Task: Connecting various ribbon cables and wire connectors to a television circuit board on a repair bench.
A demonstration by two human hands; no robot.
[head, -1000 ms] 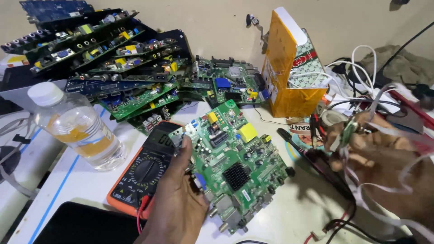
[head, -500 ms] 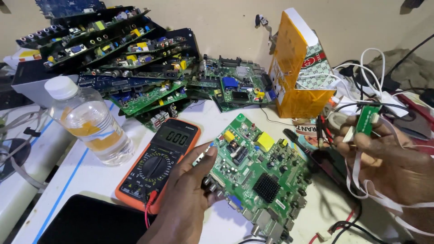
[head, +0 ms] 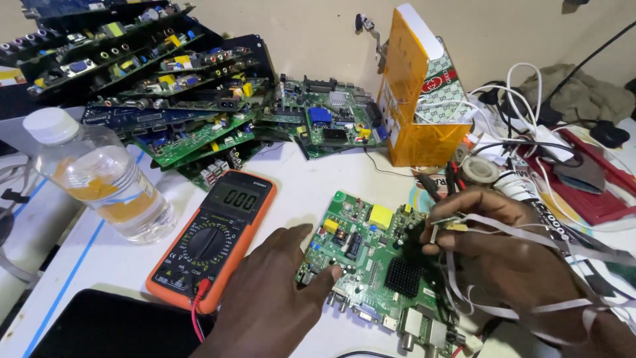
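Worktable [head: 291, 192], white, crowded from wall to front edge. Stack of circuit boards [head: 152, 86], green and dark, heaped at the back left and spilling toward the middle; one more green board [head: 331, 122] lies flat beside it. Orange carton [head: 417, 99], tall, upright, standing behind the work area at centre right. Tangle of cables [head: 530, 119], white and black, over a red case [head: 596, 185] at far right, crowding the right hand's side. Plastic bottle [head: 99, 179], clear with white cap, partly filled with amber liquid, upright at left, well apart from the hands. Multimeter [head: 215, 235], orange-cased, lying flat just left of the main board, its red lead plugged in at the lower end. Black slab [head: 99, 328], flat, at the front left corner.

Main circuit board [head: 371, 265], green, flat on the table near the front centre, black heatsink in its middle. Left hand [head: 278, 298], loosely open, fingertips pressing the board's left edge, gripping nothing. Right hand [head: 510, 258], closed in a pinch on a small metal connector [head: 442, 225] with white flat ribbon cable [head: 530, 232] trailing over the wrist, held over the board's upper right part and hiding that corner.
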